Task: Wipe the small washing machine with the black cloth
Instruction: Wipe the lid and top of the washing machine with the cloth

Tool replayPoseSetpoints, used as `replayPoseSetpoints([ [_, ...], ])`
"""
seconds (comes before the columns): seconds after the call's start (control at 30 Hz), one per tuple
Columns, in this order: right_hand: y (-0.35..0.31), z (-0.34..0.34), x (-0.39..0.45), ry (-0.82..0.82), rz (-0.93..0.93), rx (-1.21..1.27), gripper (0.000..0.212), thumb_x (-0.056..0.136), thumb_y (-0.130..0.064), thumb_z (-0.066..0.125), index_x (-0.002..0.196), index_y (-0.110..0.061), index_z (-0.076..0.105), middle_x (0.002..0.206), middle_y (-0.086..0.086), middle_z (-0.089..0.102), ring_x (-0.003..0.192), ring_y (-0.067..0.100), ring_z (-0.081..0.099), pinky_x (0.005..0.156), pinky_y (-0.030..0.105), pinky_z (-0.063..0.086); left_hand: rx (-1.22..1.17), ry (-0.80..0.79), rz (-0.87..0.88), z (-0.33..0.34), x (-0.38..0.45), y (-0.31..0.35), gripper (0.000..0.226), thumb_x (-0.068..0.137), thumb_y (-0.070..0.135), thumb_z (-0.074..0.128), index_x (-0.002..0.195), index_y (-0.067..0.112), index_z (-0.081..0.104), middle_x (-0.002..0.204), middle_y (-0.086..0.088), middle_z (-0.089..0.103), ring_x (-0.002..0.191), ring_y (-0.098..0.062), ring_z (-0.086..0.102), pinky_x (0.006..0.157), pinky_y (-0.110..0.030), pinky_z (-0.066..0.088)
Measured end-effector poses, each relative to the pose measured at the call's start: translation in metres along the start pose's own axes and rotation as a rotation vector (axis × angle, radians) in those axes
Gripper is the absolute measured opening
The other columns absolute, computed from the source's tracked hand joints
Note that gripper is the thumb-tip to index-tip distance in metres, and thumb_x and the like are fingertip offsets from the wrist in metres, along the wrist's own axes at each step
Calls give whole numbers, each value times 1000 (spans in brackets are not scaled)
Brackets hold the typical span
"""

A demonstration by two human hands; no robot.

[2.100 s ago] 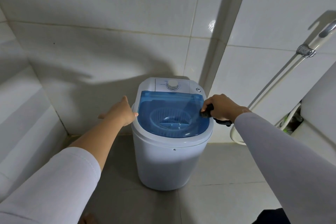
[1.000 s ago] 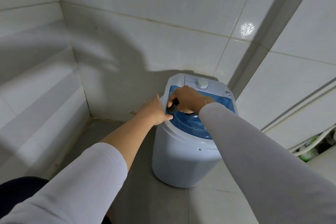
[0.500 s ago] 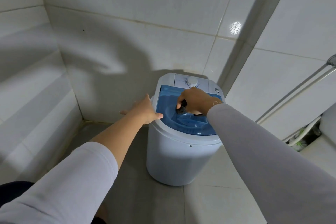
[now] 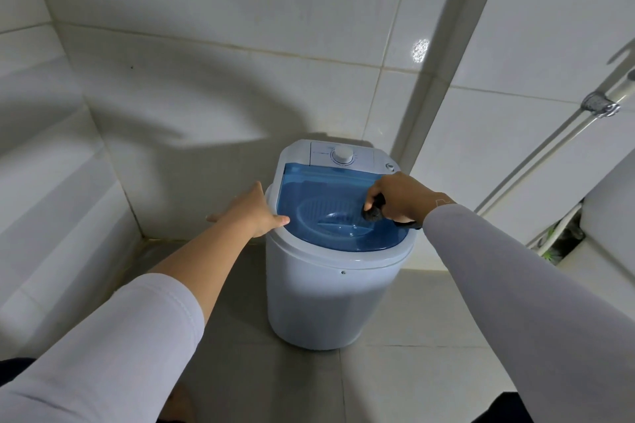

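A small white washing machine (image 4: 326,299) stands on the floor in a tiled corner, with a clear blue lid (image 4: 309,192) and a white dial (image 4: 341,154) on its back panel. My right hand (image 4: 402,197) is closed around a bunched black cloth (image 4: 372,213) and presses it on the right part of the blue lid. A bit of cloth also sticks out under the wrist. My left hand (image 4: 252,211) lies flat with fingers spread on the machine's left rim, thumb touching the lid's edge.
White tiled walls (image 4: 206,86) close in behind and to the left of the machine. A metal pipe with a bracket (image 4: 599,106) runs diagonally on the right wall. A white fixture (image 4: 608,216) and hoses sit at the far right. Grey floor tiles (image 4: 395,385) lie in front.
My right hand with the cloth has slid from the lid's left and middle toward its right side. My left hand has stayed on the left rim. The camera view has shifted.
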State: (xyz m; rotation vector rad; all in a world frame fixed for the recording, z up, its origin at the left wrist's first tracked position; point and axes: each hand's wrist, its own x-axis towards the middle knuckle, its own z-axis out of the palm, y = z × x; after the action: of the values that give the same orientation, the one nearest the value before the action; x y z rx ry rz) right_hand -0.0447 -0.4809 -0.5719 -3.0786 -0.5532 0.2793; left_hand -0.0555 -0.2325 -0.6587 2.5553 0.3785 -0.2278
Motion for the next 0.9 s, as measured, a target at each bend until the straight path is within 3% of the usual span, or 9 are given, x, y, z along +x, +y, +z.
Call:
replayPoseSetpoints([
  [0.13, 15, 0, -14, -6, 48, 6, 29, 84, -10, 57, 108, -20, 70, 115, 5, 65, 106, 26, 57, 91, 29, 44, 9, 8, 9, -1, -3, 2, 104, 77, 54, 69, 153, 18, 7, 158, -9, 25, 142, -34, 30, 113, -59, 26],
  [0.47, 37, 7, -28, 17, 144, 68, 29, 82, -6, 54, 99, -23, 72, 110, 5, 66, 100, 26, 59, 89, 31, 48, 33, 18, -10, -3, -12, 5, 104, 77, 55, 67, 153, 18, 6, 158, -9, 26, 141, -35, 32, 112, -58, 29],
  [0.63, 36, -3, -32, -54, 189, 45, 18, 82, -12, 60, 89, -25, 71, 107, 6, 65, 95, 31, 64, 85, 40, 56, -25, 15, -17, -3, -20, 10, 98, 82, 48, 67, 153, 15, 8, 158, -10, 25, 142, -35, 31, 113, -57, 27],
  [0.73, 21, -18, -26, 15, 128, 54, 22, 83, -14, 61, 98, -24, 72, 108, 4, 65, 95, 25, 61, 88, 33, 52, -69, 10, -12, -4, -23, 11, 94, 83, 46, 67, 152, 16, 10, 157, -9, 28, 141, -34, 32, 113, -56, 29],
  [0.9, -31, -29, -3, 97, -63, 16, 35, 85, -10, 52, 108, -30, 68, 115, 1, 65, 107, 22, 57, 92, 27, 43, -188, -55, 5, -9, -36, 16, 85, 83, 34, 71, 148, 8, 22, 153, -11, 33, 138, -30, 37, 107, -39, 36],
])
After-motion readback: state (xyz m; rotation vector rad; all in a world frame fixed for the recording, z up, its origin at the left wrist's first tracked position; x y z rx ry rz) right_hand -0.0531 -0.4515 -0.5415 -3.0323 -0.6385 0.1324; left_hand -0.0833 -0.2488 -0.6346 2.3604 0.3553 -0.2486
